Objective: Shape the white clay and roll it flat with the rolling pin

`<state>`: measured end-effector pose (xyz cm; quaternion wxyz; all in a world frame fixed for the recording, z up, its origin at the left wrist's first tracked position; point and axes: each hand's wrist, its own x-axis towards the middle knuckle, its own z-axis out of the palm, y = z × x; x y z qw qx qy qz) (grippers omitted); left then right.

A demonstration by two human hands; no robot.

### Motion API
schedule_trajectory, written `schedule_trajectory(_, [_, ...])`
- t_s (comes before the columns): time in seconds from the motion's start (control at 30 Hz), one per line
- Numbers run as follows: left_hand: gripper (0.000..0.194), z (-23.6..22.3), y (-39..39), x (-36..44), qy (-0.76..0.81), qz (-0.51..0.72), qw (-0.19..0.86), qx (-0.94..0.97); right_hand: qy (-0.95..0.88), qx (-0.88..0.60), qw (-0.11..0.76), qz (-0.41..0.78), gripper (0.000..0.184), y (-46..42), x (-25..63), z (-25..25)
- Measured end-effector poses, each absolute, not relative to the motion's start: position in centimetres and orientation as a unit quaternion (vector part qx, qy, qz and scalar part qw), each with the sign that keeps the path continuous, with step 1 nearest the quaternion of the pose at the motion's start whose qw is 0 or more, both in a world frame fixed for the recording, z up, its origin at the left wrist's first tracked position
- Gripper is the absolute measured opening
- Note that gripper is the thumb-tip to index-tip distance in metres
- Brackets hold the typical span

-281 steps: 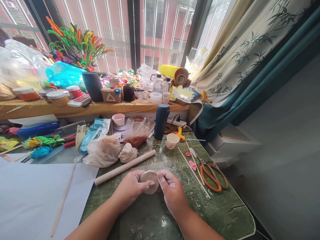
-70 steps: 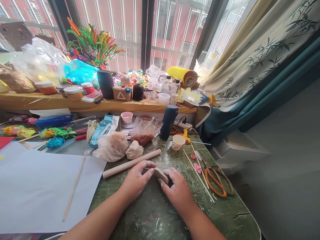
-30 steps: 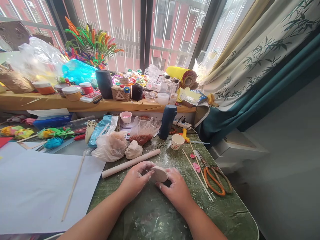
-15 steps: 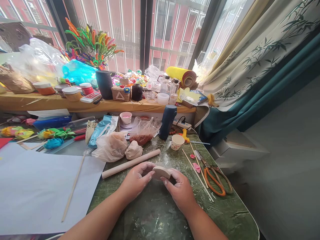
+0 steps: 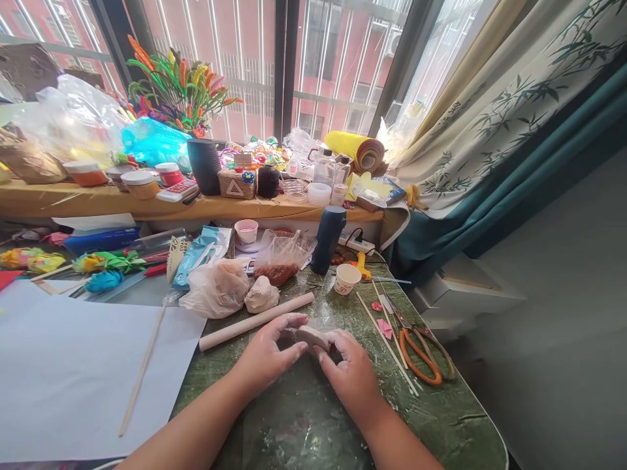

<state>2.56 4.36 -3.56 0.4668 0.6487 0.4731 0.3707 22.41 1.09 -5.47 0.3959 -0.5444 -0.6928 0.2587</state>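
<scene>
A thick, flat disc of pale clay (image 5: 312, 337) is tilted between my two hands, just above the table. My right hand (image 5: 350, 369) pinches its right edge, with the thumb in front and the fingers behind. Around the left edge curve the thumb and fingers of my left hand (image 5: 269, 349), which look to be touching the clay. White residue coats the fingers of both hands. Behind my left hand lies a pale rolling rod (image 5: 257, 321). A lump of clay (image 5: 262, 295) sits beyond the rod, beside a crumpled plastic bag (image 5: 215, 287).
Orange-handled scissors (image 5: 420, 352) and thin wooden sticks (image 5: 386, 343) lie at the right. A paper cup (image 5: 347, 279) and a dark blue cylinder (image 5: 328, 240) stand farther back. White paper (image 5: 83, 372) covers the left side. Craft supplies crowd the windowsill (image 5: 215, 207).
The clay disc has tilted and shifted slightly left and down at its right side. My left fingers and thumb have spread wider around its edge.
</scene>
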Motion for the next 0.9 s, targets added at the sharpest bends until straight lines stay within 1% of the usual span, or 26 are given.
schedule_trajectory(0.07, [0.029,-3.5,4.2,2.7,0.474,0.351,0.458,0.666,-0.696,-0.547,0.380,0.267,0.005,1.3,22.4,-5.5])
schedule_trajectory(0.13, [0.021,-3.5,4.2,2.8,0.475,0.344,0.455,0.670,-0.704,-0.554,0.360,0.261,0.014,1.5,22.3,-5.7])
schedule_trajectory(0.17, [0.020,-3.5,4.2,2.8,0.475,0.344,0.456,0.669,-0.708,-0.558,0.350,0.255,0.016,1.6,22.3,-5.8])
schedule_trajectory(0.3, [0.021,-3.5,4.3,2.7,0.481,0.345,0.457,0.664,-0.723,-0.565,0.317,0.240,0.006,1.6,22.1,-6.1])
schedule_trajectory(0.43, [0.022,-3.1,4.2,2.7,0.473,0.340,0.467,0.665,-0.733,-0.566,0.308,0.217,0.008,1.5,22.1,-6.4])
schedule_trajectory(0.53, [0.024,-3.0,4.3,2.7,0.462,0.321,0.455,0.691,-0.736,-0.557,0.312,0.225,0.007,1.6,22.1,-6.4])
schedule_trajectory(0.63, [0.028,-2.9,4.4,2.7,0.458,0.279,0.414,0.735,-0.734,-0.547,0.325,0.238,0.009,1.5,22.2,-6.2])
schedule_trajectory(0.73, [0.030,-2.8,4.4,2.5,0.460,0.257,0.404,0.748,-0.707,-0.539,0.357,0.287,0.004,1.3,22.5,-6.1])
schedule_trajectory(0.83, [0.031,-2.5,4.4,2.4,0.478,0.255,0.446,0.712,-0.624,-0.528,0.424,0.390,0.017,1.2,22.7,-6.5])
schedule_trajectory(0.9, [0.040,-2.6,4.3,2.5,0.487,0.274,0.488,0.670,-0.560,-0.497,0.473,0.465,0.027,1.1,22.8,-6.8])
